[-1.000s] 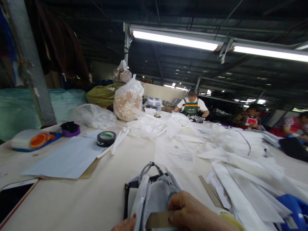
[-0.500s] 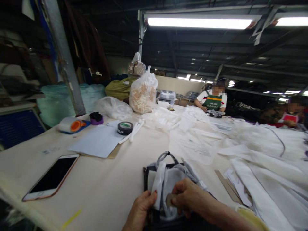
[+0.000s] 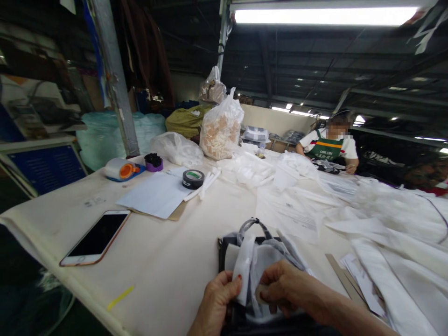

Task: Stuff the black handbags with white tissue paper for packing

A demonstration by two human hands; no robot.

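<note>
A black bag [image 3: 227, 242] lies on the table close to me, its dark looped handle [image 3: 257, 221] standing up at the far end. White wrapping [image 3: 244, 268], partly see-through, covers its middle. My left hand [image 3: 217, 294] is closed, thumb and fingers pinching the near end of a white wrapped strip. My right hand [image 3: 289, 284] is closed too, gripping a small flat beige piece [image 3: 259, 295] against the wrapping. The fingers hide part of that piece, and the bag's near end runs under my wrists.
Left on the table lie a phone [image 3: 96, 238], paper sheets [image 3: 154, 193], a black tape roll [image 3: 192, 178] and a tape dispenser [image 3: 122, 169]. White sheets [image 3: 392, 261] and card strips [image 3: 345, 277] lie right. A filled clear bag [image 3: 221, 130] stands behind; a co-worker [image 3: 327, 144] sits across.
The camera has turned a little left and down, so the scene sits farther right in view. Both hands keep their grips, with little visible movement at the bag.
</note>
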